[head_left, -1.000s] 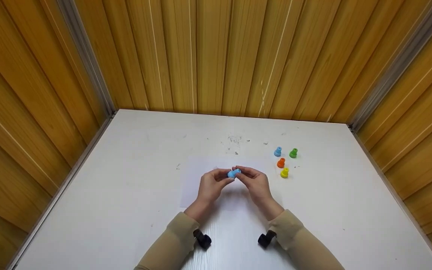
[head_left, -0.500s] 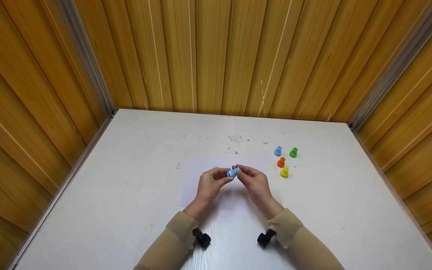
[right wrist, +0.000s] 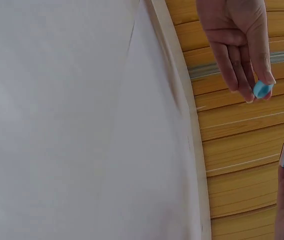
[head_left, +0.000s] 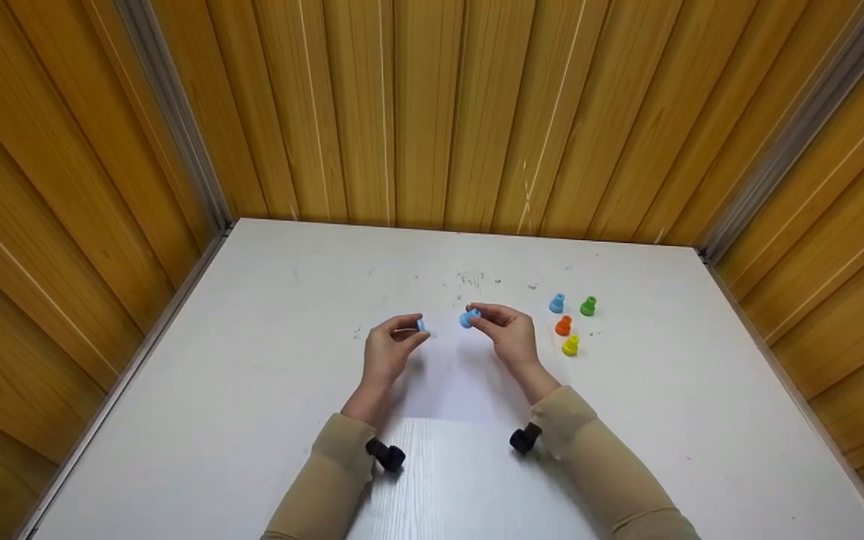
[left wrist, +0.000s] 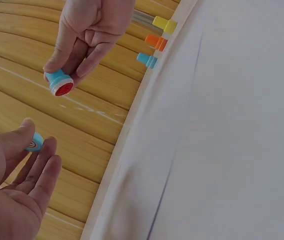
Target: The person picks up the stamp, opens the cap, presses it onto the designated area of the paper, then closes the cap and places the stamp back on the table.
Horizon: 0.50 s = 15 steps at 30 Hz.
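Note:
My left hand (head_left: 385, 354) pinches a small blue stamp cap (head_left: 421, 325) between thumb and fingers above the sheet of paper (head_left: 443, 394). A short way to the right, my right hand (head_left: 513, 336) holds a blue toy stamp (head_left: 468, 319) by its narrow handle. In the left wrist view the red stamping face (left wrist: 64, 89) is exposed, ringed by a white rim. A round mark shows on the end of the cap (left wrist: 35, 143). Cap and stamp are apart, both held off the table.
Right of the paper stand several more stamps: blue (head_left: 556, 303), green (head_left: 588, 305), orange (head_left: 563, 325) and yellow (head_left: 570, 346). The white table (head_left: 252, 420) has dark smudges toward the back. Wood-patterned walls (head_left: 417, 112) rise behind and on both sides.
The cap has come off the blue stamp. My left hand has moved left and forward with the cap; my right hand has moved slightly forward with the stamp.

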{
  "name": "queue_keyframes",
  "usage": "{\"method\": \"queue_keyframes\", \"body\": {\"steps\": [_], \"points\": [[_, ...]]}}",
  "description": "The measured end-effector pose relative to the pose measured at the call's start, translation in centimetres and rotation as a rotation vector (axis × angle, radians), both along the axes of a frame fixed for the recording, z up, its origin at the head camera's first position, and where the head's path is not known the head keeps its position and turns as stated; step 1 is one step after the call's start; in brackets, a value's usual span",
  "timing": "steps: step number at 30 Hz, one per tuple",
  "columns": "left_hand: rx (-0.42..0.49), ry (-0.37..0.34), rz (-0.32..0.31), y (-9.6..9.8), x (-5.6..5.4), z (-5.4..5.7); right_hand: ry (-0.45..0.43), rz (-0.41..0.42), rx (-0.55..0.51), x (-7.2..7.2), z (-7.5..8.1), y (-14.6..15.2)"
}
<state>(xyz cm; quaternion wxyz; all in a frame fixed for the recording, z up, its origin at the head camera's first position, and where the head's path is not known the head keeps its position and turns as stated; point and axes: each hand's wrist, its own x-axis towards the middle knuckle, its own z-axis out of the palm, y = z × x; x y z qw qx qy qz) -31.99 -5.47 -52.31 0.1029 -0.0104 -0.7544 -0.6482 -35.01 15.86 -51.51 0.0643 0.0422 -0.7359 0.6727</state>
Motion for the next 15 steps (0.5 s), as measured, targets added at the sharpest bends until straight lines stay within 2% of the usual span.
{"method": "queue_keyframes", "body": {"steps": [7,15], "points": [[-0.004,-0.042,0.042,-1.2,-0.6,-0.3,-0.048,-0.028,0.139,-2.0,-0.1,-0.7],[-0.025,-0.076,0.042,-1.5,-0.8,-0.8,-0.132,-0.017,0.305,-3.4,-1.2,-1.6]]}}
